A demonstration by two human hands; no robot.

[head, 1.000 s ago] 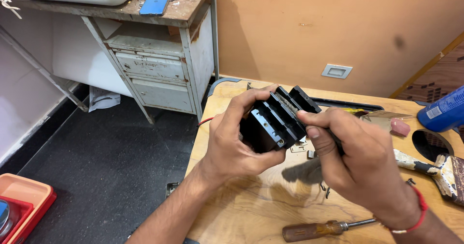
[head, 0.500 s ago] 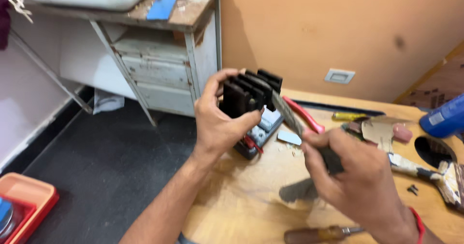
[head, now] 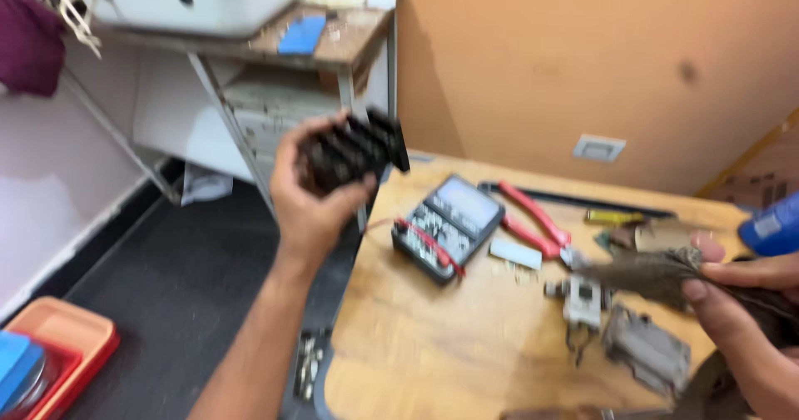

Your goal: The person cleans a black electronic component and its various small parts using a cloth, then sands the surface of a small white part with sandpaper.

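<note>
My left hand [head: 310, 197] is raised off the left edge of the wooden table [head: 433, 353] and grips a black ribbed block [head: 354, 149], a finned plastic or metal part. At the right edge my right hand [head: 741, 320] is closed on a grey-brown rag [head: 657, 274], which hangs over the table. Below the rag lie small grey and white electrical parts [head: 616, 324]. The picture is blurred by motion.
A black multimeter [head: 449, 227] with a red lead lies mid-table, red-handled pliers [head: 537, 220] and a yellow-handled tool [head: 612, 217] behind it. A blue object [head: 770, 224] sits at far right. A worn cabinet [head: 275, 79] stands at left, an orange tray [head: 54, 349] on the dark floor.
My left hand has carried the black block up and to the left, off the table. My right hand has pulled away to the right with the rag. The multimeter is now uncovered.
</note>
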